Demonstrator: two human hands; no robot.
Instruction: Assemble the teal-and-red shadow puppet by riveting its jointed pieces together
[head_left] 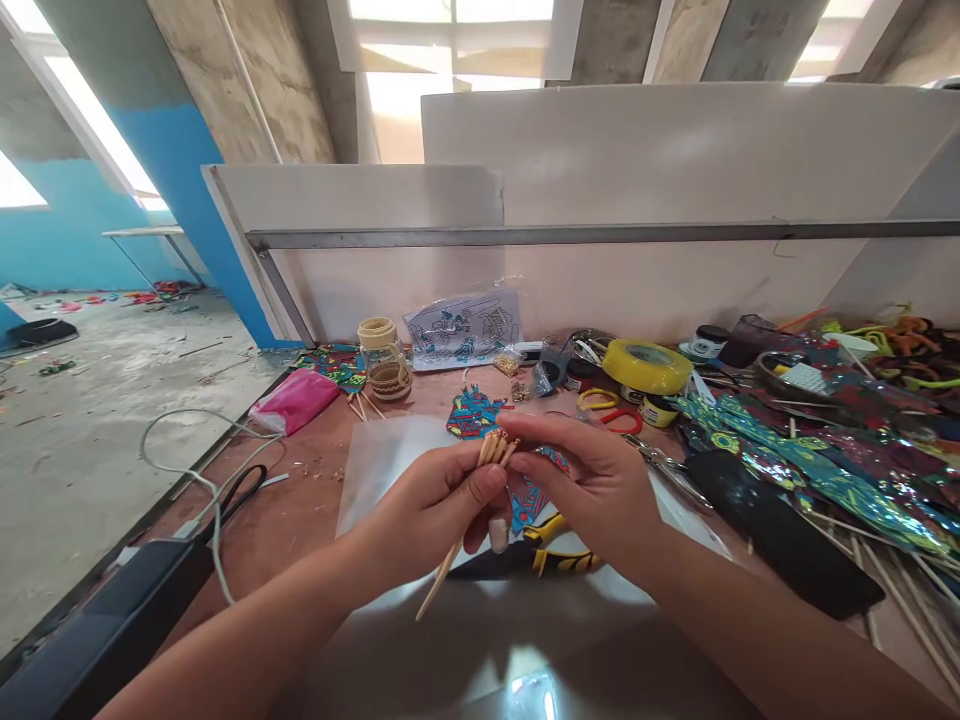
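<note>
My left hand (442, 490) is closed around a small bundle of thin wooden sticks (491, 448). One longer stick (439, 582) slants down below its fingers. Fingers of my right hand (589, 475) close in on the upper ends of the sticks, where small shiny gold-red bits show; the exact contact is partly hidden. Yellow-and-black handled pliers (559, 555) lie under my hands on a pale glossy sheet (390, 460). Behind the fingers are pieces of blue-and-red patterned fabric (476, 410), partly covered by my hands.
A glass jar (386, 365) and a pink packet (296, 400) stand back left. Yellow tape (646, 365), red-handled scissors (621, 420) and a black case (780, 530) lie right, beside glittery fabric (817, 450). A power strip (112, 630) with a white cable (217, 520) sits left.
</note>
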